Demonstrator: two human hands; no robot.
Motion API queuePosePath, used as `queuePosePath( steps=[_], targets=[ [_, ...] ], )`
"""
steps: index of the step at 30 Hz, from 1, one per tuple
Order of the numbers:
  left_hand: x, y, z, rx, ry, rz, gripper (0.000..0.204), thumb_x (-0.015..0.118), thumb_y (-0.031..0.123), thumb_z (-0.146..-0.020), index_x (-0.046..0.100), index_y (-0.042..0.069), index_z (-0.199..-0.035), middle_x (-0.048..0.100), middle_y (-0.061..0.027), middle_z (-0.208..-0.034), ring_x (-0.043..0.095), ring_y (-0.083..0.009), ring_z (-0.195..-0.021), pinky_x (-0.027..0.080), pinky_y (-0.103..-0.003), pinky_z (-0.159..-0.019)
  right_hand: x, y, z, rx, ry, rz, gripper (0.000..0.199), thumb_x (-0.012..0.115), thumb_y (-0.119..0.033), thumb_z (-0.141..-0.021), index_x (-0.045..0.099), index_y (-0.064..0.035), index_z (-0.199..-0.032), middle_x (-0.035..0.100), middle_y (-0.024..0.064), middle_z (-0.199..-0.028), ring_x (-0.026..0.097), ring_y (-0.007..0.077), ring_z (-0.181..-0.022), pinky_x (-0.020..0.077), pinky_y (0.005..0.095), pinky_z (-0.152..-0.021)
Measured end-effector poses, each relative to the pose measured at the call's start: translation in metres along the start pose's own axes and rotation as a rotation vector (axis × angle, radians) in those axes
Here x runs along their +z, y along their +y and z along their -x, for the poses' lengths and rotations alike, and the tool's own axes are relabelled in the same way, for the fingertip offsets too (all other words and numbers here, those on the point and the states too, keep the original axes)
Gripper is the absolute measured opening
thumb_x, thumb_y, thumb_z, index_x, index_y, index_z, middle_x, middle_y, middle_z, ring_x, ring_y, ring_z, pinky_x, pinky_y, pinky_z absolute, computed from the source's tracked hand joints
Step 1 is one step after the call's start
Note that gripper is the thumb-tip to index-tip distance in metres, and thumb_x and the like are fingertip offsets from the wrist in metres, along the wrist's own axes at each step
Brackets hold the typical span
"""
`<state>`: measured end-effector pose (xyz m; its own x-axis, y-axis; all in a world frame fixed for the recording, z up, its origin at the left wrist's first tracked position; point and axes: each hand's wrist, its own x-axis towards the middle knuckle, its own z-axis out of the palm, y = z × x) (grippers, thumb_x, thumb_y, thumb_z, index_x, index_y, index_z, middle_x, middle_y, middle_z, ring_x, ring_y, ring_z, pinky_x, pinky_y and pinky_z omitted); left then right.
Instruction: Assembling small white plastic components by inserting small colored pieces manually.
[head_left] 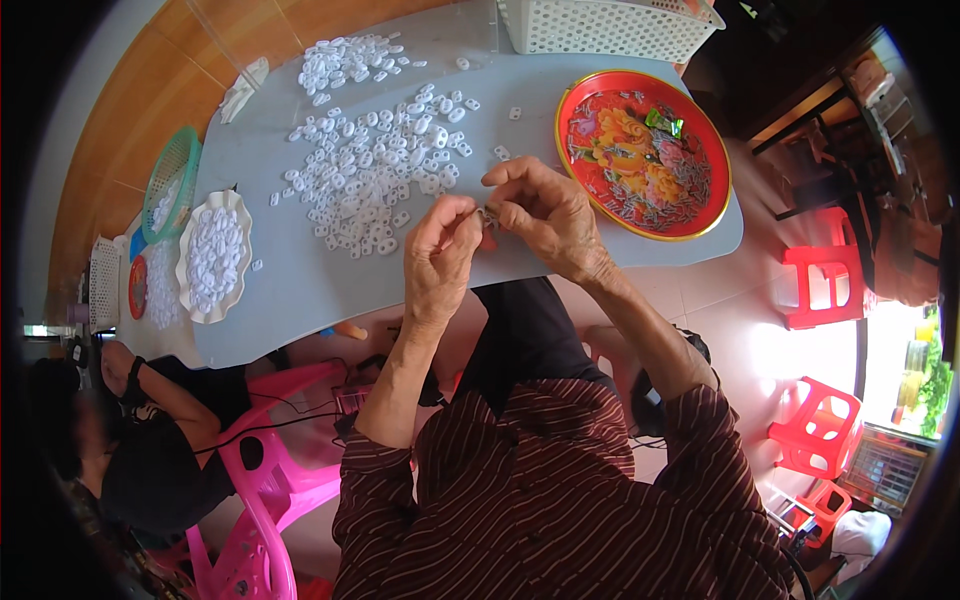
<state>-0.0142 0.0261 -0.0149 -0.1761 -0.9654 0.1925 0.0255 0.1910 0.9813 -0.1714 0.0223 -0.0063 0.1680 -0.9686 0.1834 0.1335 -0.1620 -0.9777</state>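
Just left of the red tray (718, 165), my left hand (443, 245) and right hand (552, 222) pinch a small piece (487, 212), fingertips nearly closed, mostly hiding it. Loose white pieces (365, 170) spread farther left of the tray; a white basket (610, 38) stands beyond it.

The piece (487, 212) between the hands (442, 252) (552, 225) — partly covered — is too small to identify.

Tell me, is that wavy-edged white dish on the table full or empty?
Full, it seems: small white pieces cover the wavy-edged dish, leaving mainly its rim bare.
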Motion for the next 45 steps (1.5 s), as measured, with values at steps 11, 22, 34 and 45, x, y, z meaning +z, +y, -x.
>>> queuePosePath(
  steps=[11,22,34,45],
  targets=[
    [0.002,0.002,-0.001,-0.004,-0.029,0.182,0.010,0.055,0.007,-0.089,0.057,-0.002,-0.091,0.058,-0.0018,-0.077,0.052,-0.0063,-0.067,0.042,-0.021,-0.062,0.001,-0.001,-0.002,-0.008,0.018,0.262,0.016,0.063,-0.014,-0.086,0.061,0.0017,-0.086,0.062,0.0036,-0.067,0.053,0.0062,-0.062,0.0449,0.0242,-0.056],
    [0.000,0.001,0.002,0.015,0.042,0.029,0.008,0.056,0.006,-0.088,0.056,-0.001,-0.091,0.056,-0.0008,-0.075,0.052,-0.0061,-0.066,0.042,-0.020,-0.062,0.003,-0.007,-0.003,-0.013,-0.015,0.273,0.017,0.059,-0.016,-0.090,0.059,0.0007,-0.086,0.058,0.0004,-0.069,0.051,0.0051,-0.065,0.0431,0.0220,-0.058],
    [-0.005,-0.007,0.002,-0.007,-0.027,0.107,0.010,0.057,0.007,-0.088,0.056,-0.001,-0.093,0.056,-0.0001,-0.082,0.051,-0.0052,-0.074,0.042,-0.019,-0.066,0.004,-0.008,-0.002,0.053,-0.015,0.291,0.018,0.059,-0.017,-0.090,0.058,0.0002,-0.086,0.057,-0.0001,-0.069,0.051,0.0051,-0.066,0.0429,0.0216,-0.059],
    [-0.001,-0.003,0.004,-0.034,0.074,0.110,0.015,0.059,0.012,-0.089,0.059,-0.002,-0.094,0.055,0.0014,-0.079,0.048,-0.0042,-0.072,0.040,-0.019,-0.064,-0.003,-0.001,-0.004,0.113,-0.009,0.054,0.025,0.053,-0.023,-0.094,0.060,0.0000,-0.090,0.053,-0.0011,-0.068,0.046,0.0045,-0.064,0.0403,0.0203,-0.059]
  ],
)
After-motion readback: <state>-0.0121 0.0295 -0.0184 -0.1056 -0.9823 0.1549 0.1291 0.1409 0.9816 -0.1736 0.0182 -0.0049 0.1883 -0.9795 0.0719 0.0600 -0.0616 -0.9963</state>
